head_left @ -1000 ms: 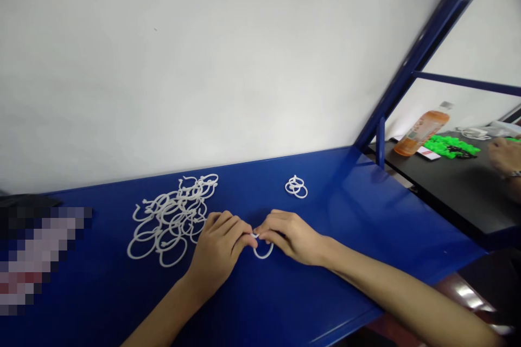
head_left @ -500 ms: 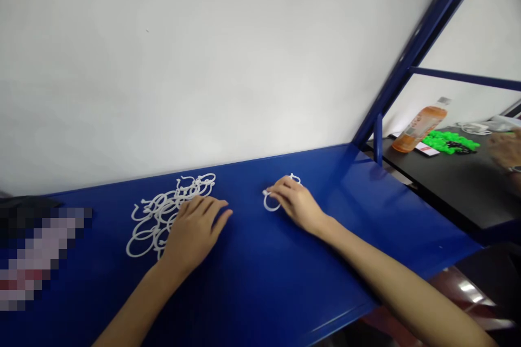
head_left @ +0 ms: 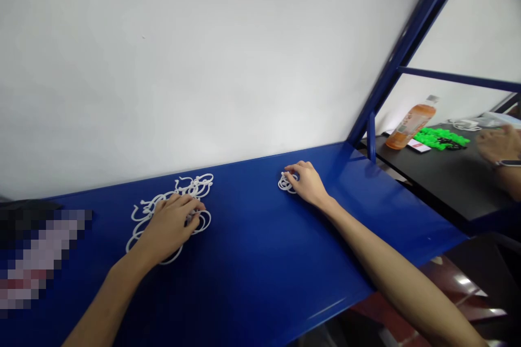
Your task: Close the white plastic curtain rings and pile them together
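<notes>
White plastic rings with small knobbed ends (head_left: 138,227) lie in a tangled heap on the blue tabletop (head_left: 244,238). My left hand (head_left: 173,222) is over the heap's right side, fingers curled, with thumb and forefinger closed on a white ring (head_left: 207,221) that sticks out to the right. Farther right, a small cluster of the same rings (head_left: 285,187) rests near the back of the table. My right hand (head_left: 307,181) is at this cluster, thumb and forefinger around the edge of one ring. Its palm hides part of the cluster.
Behind the table rises a white wall (head_left: 203,65). A blue metal frame (head_left: 370,135) stands at the right. Beyond it, a black table (head_left: 427,181) carries an orange drink bottle (head_left: 413,124), green pieces (head_left: 437,138) and another person's hand (head_left: 499,146). Dark cloth (head_left: 24,219) lies far left.
My right hand has carried its ring up and right to the small cluster. My left hand, with fingers spread before, has moved left and down and closed on a ring in the heap.
</notes>
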A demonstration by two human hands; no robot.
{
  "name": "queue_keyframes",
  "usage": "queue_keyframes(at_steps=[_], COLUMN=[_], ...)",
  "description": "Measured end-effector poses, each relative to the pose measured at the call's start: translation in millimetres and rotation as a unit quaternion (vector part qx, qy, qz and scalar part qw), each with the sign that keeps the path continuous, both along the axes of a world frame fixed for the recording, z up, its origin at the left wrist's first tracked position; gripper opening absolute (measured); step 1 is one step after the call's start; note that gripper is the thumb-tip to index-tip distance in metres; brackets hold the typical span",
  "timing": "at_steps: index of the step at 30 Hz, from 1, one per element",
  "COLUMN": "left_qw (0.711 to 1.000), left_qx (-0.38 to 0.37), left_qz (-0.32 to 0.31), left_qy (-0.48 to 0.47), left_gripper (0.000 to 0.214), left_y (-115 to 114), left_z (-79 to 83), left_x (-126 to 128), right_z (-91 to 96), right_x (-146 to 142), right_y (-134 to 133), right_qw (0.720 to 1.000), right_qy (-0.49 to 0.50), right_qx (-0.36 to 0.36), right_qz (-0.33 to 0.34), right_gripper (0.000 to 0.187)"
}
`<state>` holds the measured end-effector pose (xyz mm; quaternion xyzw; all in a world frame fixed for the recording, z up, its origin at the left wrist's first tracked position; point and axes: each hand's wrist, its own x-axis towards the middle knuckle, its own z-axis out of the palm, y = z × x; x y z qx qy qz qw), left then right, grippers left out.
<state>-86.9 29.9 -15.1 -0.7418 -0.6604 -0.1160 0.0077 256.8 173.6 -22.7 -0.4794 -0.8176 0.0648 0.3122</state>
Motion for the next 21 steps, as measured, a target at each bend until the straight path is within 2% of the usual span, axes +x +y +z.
queue_keyframes(at_steps=[3,7,10,12,14,17,19,21], left_qw=[1.000,0.995,0.986,0.975,0.965,0.958,0.955,0.952], left_qx=[0.016,0.091,0.150,0.187,0.206,0.201,0.185,0.168], left_qz=[0.002,-0.004,-0.014,-0.026,-0.045,-0.071,-0.090,-0.108], left_qy=[-0.017,-0.040,-0.074,-0.115,-0.154,-0.193,-0.212,-0.233], left_gripper=[0.025,0.025,0.022,0.018,0.014,0.011,0.012,0.011], left_y=[2,3,1,-4,-10,-18,-23,-25], left_z=[-1.5,-0.2,7.5,13.3,16.6,15.9,13.5,11.4], left_x=[-3,-4,9,26,47,77,92,99], right_z=[1.0,4.3,10.8,15.9,19.6,19.9,17.5,15.2], right_x=[0,-1,-6,-13,-21,-34,-41,-44], right_y=[0,-4,-17,-31,-49,-77,-91,-99], right_qw=[1.000,0.998,0.994,0.989,0.979,0.947,0.928,0.919], right_qy=[0.011,0.019,0.026,0.036,0.045,0.075,0.106,0.132], right_qx=[0.017,0.055,0.095,0.100,0.075,-0.019,-0.087,-0.133], right_qz=[0.008,0.015,0.047,0.099,0.182,0.312,0.346,0.346], right_gripper=[0.020,0.018,0.020,0.022,0.024,0.033,0.033,0.027])
